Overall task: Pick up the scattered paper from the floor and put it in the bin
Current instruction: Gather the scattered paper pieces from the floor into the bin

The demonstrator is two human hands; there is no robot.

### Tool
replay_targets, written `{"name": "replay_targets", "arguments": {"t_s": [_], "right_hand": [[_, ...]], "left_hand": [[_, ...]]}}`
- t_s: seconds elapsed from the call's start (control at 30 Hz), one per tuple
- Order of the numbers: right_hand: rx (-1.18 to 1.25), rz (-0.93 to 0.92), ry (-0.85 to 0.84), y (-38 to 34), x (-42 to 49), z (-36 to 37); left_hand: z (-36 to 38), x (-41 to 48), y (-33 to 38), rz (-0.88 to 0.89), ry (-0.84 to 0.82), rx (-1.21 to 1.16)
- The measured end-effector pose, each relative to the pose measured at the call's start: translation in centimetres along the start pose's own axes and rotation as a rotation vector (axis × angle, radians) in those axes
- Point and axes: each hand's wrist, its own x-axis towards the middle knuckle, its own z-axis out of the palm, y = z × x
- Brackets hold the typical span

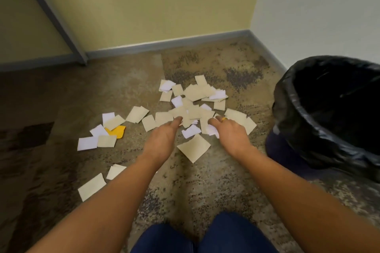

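The fingers of the left hand lie close together and nearly straight, their tips touching the near edge of the scattered paper on the floor. The fingers of the right hand are bent down onto the same heap, and one wears a ring. A white piece shows under them, but I cannot tell whether they pinch it. Between the two wrists lies a large beige piece. More pieces trail away left of the left fingers, an orange piece among them. Right of the right fingers, just past the last pieces, stands the bin with its black liner.
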Motion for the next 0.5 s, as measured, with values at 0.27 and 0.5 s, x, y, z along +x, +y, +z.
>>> {"name": "replay_targets", "arguments": {"t_s": [0.27, 0.5], "right_hand": [[0.026, 0.083, 0.548, 5.0, -4.2, -13.5], [0.021, 0.322, 0.566, 15.1, -11.0, -14.9]], "left_hand": [[-8.0, 1.2, 10.0, 0.237, 0.325, -0.01], [-9.2, 1.5, 20.9, 0.422, 0.439, 0.099]]}}
